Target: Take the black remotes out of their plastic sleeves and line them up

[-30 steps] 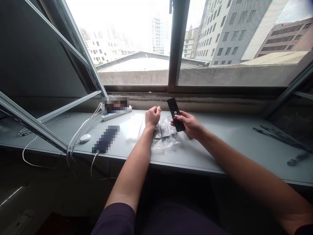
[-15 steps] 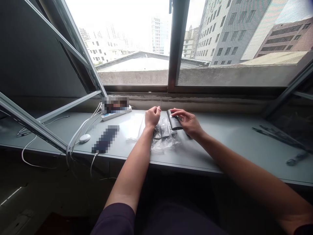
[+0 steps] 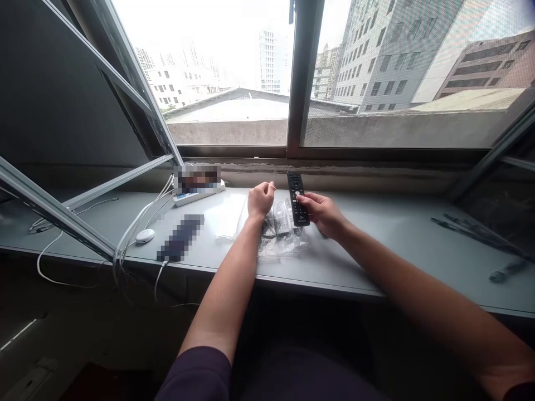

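Note:
My right hand point(image 3: 322, 213) grips a black remote control point(image 3: 297, 197) by its lower half, button side up, its top pointing toward the window. Just under it lies a clear plastic bag point(image 3: 282, 238) with dark items inside, on the grey sill desk point(image 3: 359, 262). My left hand point(image 3: 259, 200) hovers over the bag's left edge, fingers curled into a loose fist; what it holds, if anything, I cannot make out. A flat clear sleeve point(image 3: 229, 220) lies left of the bag.
A white power strip point(image 3: 196, 192) with several white cables point(image 3: 140, 223) sits at the back left, beside a white puck point(image 3: 145, 235) and a blurred dark device point(image 3: 180, 238). Dark tools point(image 3: 476, 231) lie at the far right. An open window frame point(image 3: 62, 214) juts in from the left.
My right hand tipped the remote down and turned it over half a second ago, then brought it back button side up. My left hand stayed where it was.

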The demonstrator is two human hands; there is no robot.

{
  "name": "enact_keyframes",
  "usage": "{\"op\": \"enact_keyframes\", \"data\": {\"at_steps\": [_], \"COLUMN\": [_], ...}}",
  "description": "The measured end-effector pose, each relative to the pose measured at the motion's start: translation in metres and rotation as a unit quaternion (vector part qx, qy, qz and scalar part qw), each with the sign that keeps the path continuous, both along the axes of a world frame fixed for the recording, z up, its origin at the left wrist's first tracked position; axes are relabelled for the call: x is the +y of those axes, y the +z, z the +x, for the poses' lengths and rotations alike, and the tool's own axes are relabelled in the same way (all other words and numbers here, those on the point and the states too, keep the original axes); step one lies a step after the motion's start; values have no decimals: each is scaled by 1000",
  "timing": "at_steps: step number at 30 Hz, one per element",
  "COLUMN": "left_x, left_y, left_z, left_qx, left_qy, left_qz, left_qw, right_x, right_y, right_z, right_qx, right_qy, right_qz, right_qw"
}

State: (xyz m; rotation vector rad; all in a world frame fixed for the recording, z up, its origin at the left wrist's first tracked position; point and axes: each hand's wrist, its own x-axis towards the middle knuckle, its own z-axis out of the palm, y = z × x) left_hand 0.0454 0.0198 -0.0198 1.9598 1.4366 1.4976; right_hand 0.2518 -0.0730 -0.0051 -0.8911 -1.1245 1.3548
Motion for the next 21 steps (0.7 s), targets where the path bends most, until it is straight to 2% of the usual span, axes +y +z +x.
{"op": "enact_keyframes", "data": {"at_steps": [9,12,15,17,18,21], "left_x": [1,2,2,2,2,3], "left_y": [-1,-1,-1,-1,-1,-1], "left_z": [0,0,0,1,1,2], "left_qx": [1,2,0,0,0,-3], "left_qy": [1,3,3,5,7,4], "left_qz": [1,4,8,10,11,15], "left_qw": [1000,1000,1000,1000,1000,1000], "right_x": [1,-1,-4,-6,-7,-6], "right_y": [0,1,2,4,4,4], "right_z": [-1,-3,-5,-4,-3,0], "right_qx": [-30,-48,-80,-132,-170,-299], "right_qy": [5,1,-19,-46,-64,-114], "right_qz": [-10,36,147,259,318,455], "right_qw": [999,998,986,956,930,831]}}
